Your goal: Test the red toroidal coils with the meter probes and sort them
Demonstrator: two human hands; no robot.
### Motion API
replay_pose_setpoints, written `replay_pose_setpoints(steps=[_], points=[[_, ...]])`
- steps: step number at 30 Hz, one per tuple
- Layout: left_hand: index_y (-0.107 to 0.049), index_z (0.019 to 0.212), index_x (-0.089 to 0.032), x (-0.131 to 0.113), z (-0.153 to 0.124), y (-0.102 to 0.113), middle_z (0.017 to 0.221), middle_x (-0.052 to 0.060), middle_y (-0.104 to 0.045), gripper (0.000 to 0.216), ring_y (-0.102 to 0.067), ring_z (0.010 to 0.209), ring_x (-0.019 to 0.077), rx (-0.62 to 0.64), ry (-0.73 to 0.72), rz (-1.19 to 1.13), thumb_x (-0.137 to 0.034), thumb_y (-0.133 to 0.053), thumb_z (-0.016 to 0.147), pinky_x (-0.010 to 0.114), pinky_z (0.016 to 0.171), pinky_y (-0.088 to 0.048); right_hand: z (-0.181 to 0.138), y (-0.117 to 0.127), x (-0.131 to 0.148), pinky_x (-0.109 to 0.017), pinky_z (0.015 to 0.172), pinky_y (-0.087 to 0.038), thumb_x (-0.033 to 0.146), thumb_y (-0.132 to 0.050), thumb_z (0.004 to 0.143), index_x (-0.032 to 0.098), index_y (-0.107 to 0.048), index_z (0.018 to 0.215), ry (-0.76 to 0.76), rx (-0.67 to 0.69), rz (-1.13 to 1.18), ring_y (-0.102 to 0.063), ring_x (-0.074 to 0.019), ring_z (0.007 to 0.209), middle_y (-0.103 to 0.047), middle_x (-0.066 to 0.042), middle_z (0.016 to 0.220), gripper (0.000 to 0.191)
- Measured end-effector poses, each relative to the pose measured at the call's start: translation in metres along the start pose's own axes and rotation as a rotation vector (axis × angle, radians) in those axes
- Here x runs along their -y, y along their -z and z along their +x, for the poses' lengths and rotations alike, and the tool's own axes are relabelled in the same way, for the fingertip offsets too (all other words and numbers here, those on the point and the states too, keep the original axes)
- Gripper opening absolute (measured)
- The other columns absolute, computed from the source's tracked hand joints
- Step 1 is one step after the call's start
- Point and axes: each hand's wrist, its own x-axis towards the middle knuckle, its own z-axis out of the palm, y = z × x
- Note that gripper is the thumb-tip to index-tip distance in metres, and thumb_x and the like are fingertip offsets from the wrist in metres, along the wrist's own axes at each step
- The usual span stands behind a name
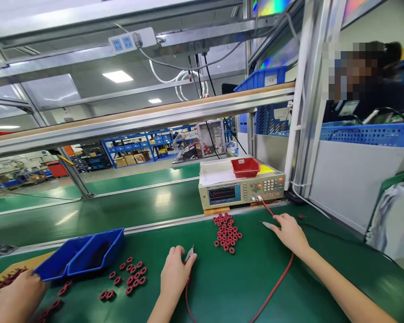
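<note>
My left hand (175,271) is closed on a small metal-tipped test clip (190,254), whose pointed end sticks up past my thumb. A red lead (187,296) runs down from it. On the right, my right hand (292,234) pinches a second test clip (268,224) with its tip pointing left. Its red cable (276,287) hangs below the palm. Between my hands lies a pile of red wire-wound rings (227,233), touched by neither. Another loose group of red rings (134,279) lies left of my left hand.
Behind the pile stands a bench tester (242,190) with a lit screen, bearing a red tray (245,168). Blue bins (96,253) sit at left, where a co-worker's hand (18,294) reaches in. A metal shelf rail (148,117) crosses above. Another person is at far right.
</note>
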Motion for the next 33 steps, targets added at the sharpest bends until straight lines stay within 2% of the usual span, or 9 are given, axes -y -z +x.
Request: replay_pose_setpoints(steps=[3, 7, 11, 14, 18, 21, 24, 28, 33], points=[[-0.046, 0.072, -0.021, -0.004, -0.003, -0.004, 0.081, 0.006, -0.058, 0.031, -0.058, 0.082, 0.0268, 0.103, 0.057, 0.053, -0.051, -0.046, 0.079, 0.034, 0.065, -0.041, -0.004, -0.004, 0.000, -0.036, 0.071, -0.042, 0.033, -0.048, 0.082, 0.015, -0.063, 0.088, 0.008, 0.053, -0.035, -0.052, -0.0288, 0.090, -0.058, -0.011, 0.088, 0.024], [-0.044, 0.067, -0.021, -0.010, -0.008, -0.005, 0.080, 0.007, -0.059, 0.025, -0.058, 0.081, 0.0265, 0.124, 0.076, 0.014, -0.043, -0.050, 0.077, 0.033, 0.065, -0.039, -0.005, 0.003, 0.003, -0.032, 0.064, -0.039, 0.033, -0.051, 0.080, 0.018, -0.060, 0.073, 0.011, 0.095, -0.049, -0.053, -0.0273, 0.085, -0.058, -0.009, 0.080, 0.019], [-0.042, 0.063, -0.022, -0.011, -0.011, -0.003, 0.071, 0.004, -0.057, 0.023, -0.058, 0.077, 0.0246, 0.117, 0.091, -0.135, -0.039, -0.049, 0.077, 0.032, 0.066, -0.039, -0.012, 0.020, 0.017, -0.028, 0.061, -0.038, 0.036, -0.049, 0.081, 0.020, -0.058, 0.076, 0.030, 0.106, -0.001, -0.055, -0.0219, 0.082, -0.059, -0.005, 0.084, 0.019], [-0.042, 0.062, -0.021, -0.015, -0.012, -0.007, 0.063, 0.000, -0.054, 0.029, -0.058, 0.069, 0.0198, 0.152, 0.076, -0.361, -0.045, -0.043, 0.080, 0.029, 0.063, -0.041, -0.030, 0.028, 0.040, -0.025, 0.061, -0.037, 0.034, -0.051, 0.079, 0.022, -0.059, 0.080, 0.138, 0.221, 0.129, -0.056, -0.0163, 0.073, -0.060, -0.001, 0.083, 0.014], [-0.047, 0.071, -0.019, -0.029, -0.017, -0.020, 0.063, 0.000, -0.057, 0.038, -0.057, 0.054, 0.0135, 0.226, 0.087, -0.687, -0.053, -0.035, 0.081, 0.022, 0.049, -0.043, -0.055, 0.021, 0.073, -0.024, 0.061, -0.034, 0.025, -0.056, 0.075, 0.023, -0.060, 0.076, 0.238, 0.349, 0.124, -0.056, -0.0156, 0.072, -0.059, 0.001, 0.080, 0.005], [-0.050, 0.079, -0.018, -0.039, -0.027, -0.029, 0.057, -0.002, -0.054, 0.042, -0.050, 0.040, 0.0099, 0.296, 0.118, -0.854, -0.059, -0.038, 0.078, 0.019, 0.036, -0.035, -0.062, 0.011, 0.088, -0.024, 0.059, -0.033, 0.024, -0.056, 0.076, 0.022, -0.060, 0.076, 0.223, 0.336, 0.050, -0.056, -0.0162, 0.073, -0.058, 0.000, 0.080, 0.004], [-0.052, 0.086, -0.018, -0.043, -0.034, -0.030, 0.054, -0.005, -0.051, 0.044, -0.043, 0.034, 0.0069, 0.371, 0.132, -0.961, -0.059, -0.046, 0.074, 0.016, 0.031, -0.028, -0.063, 0.005, 0.095, -0.024, 0.060, -0.034, 0.024, -0.055, 0.079, 0.020, -0.059, 0.079, 0.232, 0.304, 0.022, -0.056, -0.0166, 0.077, -0.058, -0.001, 0.083, 0.005], [-0.055, 0.097, -0.015, -0.039, -0.034, -0.026, 0.058, -0.005, -0.051, 0.045, -0.041, 0.036, 0.0051, 0.447, 0.112, -0.995, -0.052, -0.056, 0.071, 0.014, 0.030, -0.025, -0.065, 0.008, 0.097, -0.024, 0.062, -0.035, 0.025, -0.057, 0.079, 0.021, -0.060, 0.083, 0.267, 0.338, 0.056, -0.057, -0.0162, 0.079, -0.059, -0.001, 0.084, 0.006], [-0.058, 0.101, -0.012, -0.032, -0.031, -0.022, 0.062, -0.003, -0.051, 0.042, -0.042, 0.041, 0.0051, 0.503, 0.080, -0.878, -0.044, -0.055, 0.075, 0.014, 0.033, -0.029, -0.069, 0.019, 0.095, -0.024, 0.060, -0.035, 0.028, -0.060, 0.076, 0.024, -0.062, 0.081, 0.268, 0.453, 0.134, -0.057, -0.0149, 0.073, -0.059, 0.002, 0.082, 0.008]])
